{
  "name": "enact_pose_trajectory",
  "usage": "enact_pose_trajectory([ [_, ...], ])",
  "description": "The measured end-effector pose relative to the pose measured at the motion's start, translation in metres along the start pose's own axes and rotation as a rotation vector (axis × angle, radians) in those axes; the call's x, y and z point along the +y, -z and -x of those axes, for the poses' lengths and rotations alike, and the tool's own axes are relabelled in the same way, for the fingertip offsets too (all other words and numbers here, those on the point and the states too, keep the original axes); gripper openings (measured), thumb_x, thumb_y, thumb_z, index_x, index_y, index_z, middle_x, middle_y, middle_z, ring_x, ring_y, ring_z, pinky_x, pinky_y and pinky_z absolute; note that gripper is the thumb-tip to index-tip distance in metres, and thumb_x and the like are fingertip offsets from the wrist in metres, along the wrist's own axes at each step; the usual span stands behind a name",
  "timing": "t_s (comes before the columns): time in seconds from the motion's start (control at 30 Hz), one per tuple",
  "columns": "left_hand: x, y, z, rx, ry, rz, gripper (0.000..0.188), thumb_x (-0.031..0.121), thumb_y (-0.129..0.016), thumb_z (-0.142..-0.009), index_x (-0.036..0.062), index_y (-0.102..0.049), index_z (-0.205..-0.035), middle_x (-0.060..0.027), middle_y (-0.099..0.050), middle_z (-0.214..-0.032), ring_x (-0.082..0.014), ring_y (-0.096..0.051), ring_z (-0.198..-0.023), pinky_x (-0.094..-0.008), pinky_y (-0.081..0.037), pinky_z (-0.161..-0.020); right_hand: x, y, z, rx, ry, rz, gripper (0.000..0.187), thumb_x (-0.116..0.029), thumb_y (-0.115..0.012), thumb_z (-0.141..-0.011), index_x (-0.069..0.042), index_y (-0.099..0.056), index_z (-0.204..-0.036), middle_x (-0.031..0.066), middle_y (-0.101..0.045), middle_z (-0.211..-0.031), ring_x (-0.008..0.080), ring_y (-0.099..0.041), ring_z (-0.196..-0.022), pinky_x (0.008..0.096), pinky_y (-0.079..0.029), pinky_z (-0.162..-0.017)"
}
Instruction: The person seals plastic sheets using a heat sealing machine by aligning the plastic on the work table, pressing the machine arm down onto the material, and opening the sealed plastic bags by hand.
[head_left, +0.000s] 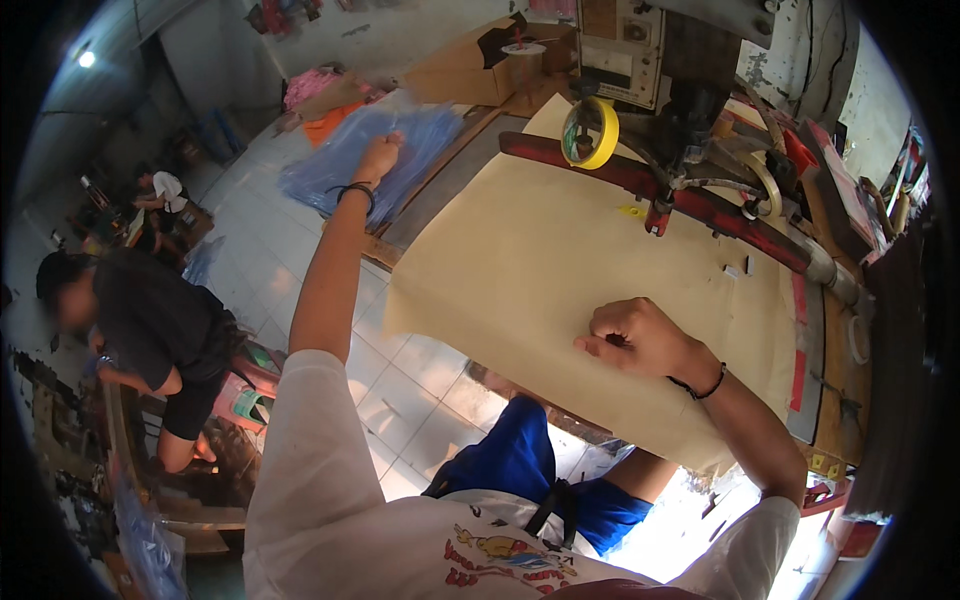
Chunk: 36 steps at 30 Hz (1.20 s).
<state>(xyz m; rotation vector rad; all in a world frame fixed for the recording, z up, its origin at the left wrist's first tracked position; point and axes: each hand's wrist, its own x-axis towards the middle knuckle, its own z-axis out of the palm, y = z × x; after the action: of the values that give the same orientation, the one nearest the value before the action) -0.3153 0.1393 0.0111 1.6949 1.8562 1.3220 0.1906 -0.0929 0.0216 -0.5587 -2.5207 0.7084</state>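
Note:
My left hand (380, 158) reaches out to the far left with its fingers closed on a bluish clear plastic sheet. Beneath it lies a loose stack of such plastic sheets (320, 172), partly blurred at its upper edge. My right hand (645, 335) is curled into a loose fist over the tan paper (520, 260) that covers the worktable. A dark gap shows between its thumb and fingers, and I see nothing in it. Across the far part of the paper runs a red machine bar (725, 217), beyond both hands.
A yellow tape roll (603, 133) hangs at the red bar. Behind stand a machine control box (620, 50) and a cardboard box (455, 70). Small grey pieces (749, 265) lie on the paper. On the left, a person in dark clothes (165, 310) sits near a red stool; another person (165, 190) is farther back.

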Motion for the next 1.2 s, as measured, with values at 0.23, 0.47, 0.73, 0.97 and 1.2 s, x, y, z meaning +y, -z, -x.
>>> enact_pose_trajectory([
  [0.23,-0.012,-0.005,-0.003,0.035,-0.06,-0.098,0.042,0.036,-0.055,-0.102,-0.0008,-0.073,-0.107,-0.018,-0.075,-0.104,-0.0316,-0.07,-0.1,-0.0384,-0.05,-0.09,-0.001,0.0,0.002,-0.005,-0.008,-0.01,0.032,-0.019,-0.069,-0.094,0.001,-0.062,-0.07,0.0118,-0.059,-0.066,0.0271,-0.059,-0.058,0.0388,-0.047,-0.057],
  [0.47,-0.005,-0.002,0.002,0.049,-0.099,-0.354,0.041,0.041,-0.054,-0.098,0.005,-0.074,-0.098,-0.0231,-0.071,-0.097,-0.0421,-0.067,-0.095,-0.0472,-0.051,-0.084,-0.001,-0.001,0.001,-0.013,-0.002,0.007,0.032,-0.019,-0.069,-0.093,0.001,-0.061,-0.069,0.0115,-0.058,-0.065,0.0273,-0.058,-0.057,0.0392,-0.046,-0.057],
  [0.73,0.005,-0.01,0.006,0.043,-0.088,-0.395,0.037,0.032,-0.048,-0.099,0.0049,-0.072,-0.104,-0.0225,-0.07,-0.109,-0.0426,-0.065,-0.106,-0.0483,-0.05,-0.091,0.001,0.0,0.001,0.0,0.007,0.004,0.034,-0.018,-0.07,-0.093,0.0,-0.058,-0.066,0.0114,-0.056,-0.065,0.0276,-0.058,-0.057,0.0394,-0.045,-0.056],
  [0.97,0.01,-0.002,0.01,0.17,-0.174,-0.523,0.035,0.029,-0.049,-0.104,0.001,-0.068,-0.114,-0.025,-0.069,-0.106,-0.0439,-0.064,-0.104,-0.0483,-0.05,-0.089,0.001,-0.001,0.0,0.003,0.005,0.012,0.034,-0.017,-0.07,-0.092,0.0,-0.056,-0.065,0.0121,-0.054,-0.063,0.0269,-0.055,-0.055,0.0386,-0.044,-0.055],
  [1.2,0.116,0.033,0.074,0.44,-0.281,-0.37,0.031,0.003,-0.048,-0.098,0.003,-0.06,-0.127,-0.0261,-0.068,-0.097,-0.0468,-0.064,-0.092,-0.0495,-0.051,-0.079,0.004,-0.004,0.001,0.019,-0.034,-0.048,0.034,-0.017,-0.072,-0.09,0.0,-0.055,-0.066,0.0121,-0.054,-0.062,0.0259,-0.052,-0.052,0.0373,-0.042,-0.052],
])
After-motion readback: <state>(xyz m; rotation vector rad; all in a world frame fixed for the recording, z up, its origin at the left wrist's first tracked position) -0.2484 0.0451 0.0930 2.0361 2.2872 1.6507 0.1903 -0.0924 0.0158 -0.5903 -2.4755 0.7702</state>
